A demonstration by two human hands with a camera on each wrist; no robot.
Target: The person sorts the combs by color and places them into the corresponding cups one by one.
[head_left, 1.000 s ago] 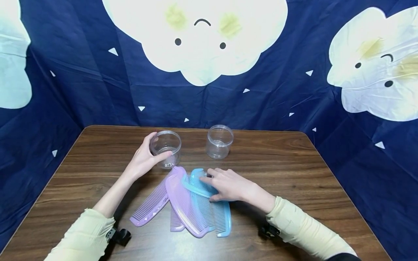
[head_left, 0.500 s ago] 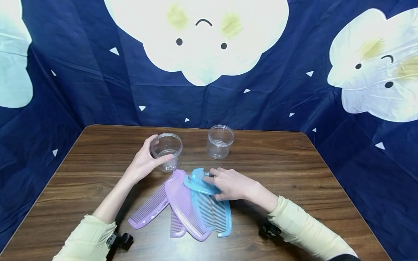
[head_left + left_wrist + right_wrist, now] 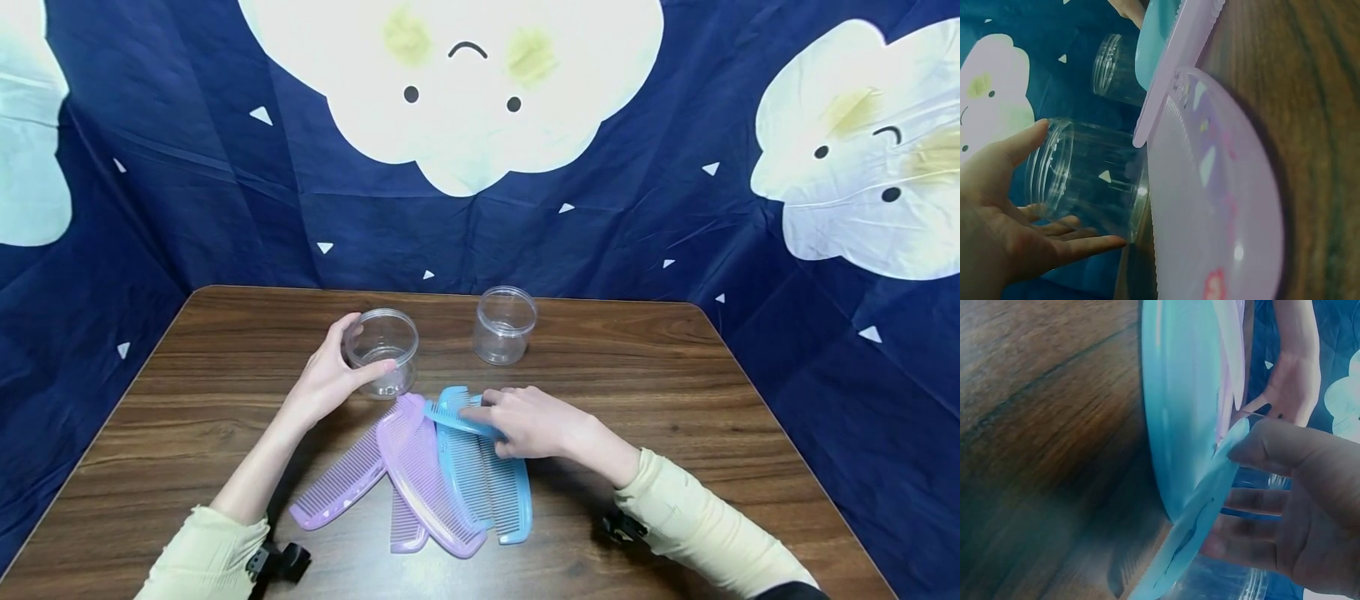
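My left hand (image 3: 324, 379) holds a clear plastic jar (image 3: 384, 340) by its side, thumb at the front and fingers behind, as the left wrist view also shows. My right hand (image 3: 536, 423) pinches a blue comb (image 3: 1192, 519) between thumb and fingers, tilted above the other blue combs (image 3: 468, 467). Left of these, several purple combs overlap in a fan: a curved one (image 3: 431, 492) lies on top, another (image 3: 341, 483) slants out to the left. The held comb's far end reaches toward the purple ones.
A second clear jar (image 3: 504, 333) stands upright farther back on the wooden table (image 3: 637, 367), right of the held jar. A dark blue cloth (image 3: 247, 217) with white clouds hangs behind the table's back edge.
The left hand and its jar have come slightly nearer, and the purple combs have shifted a little the same way. The right hand has tipped the blue comb up on edge.
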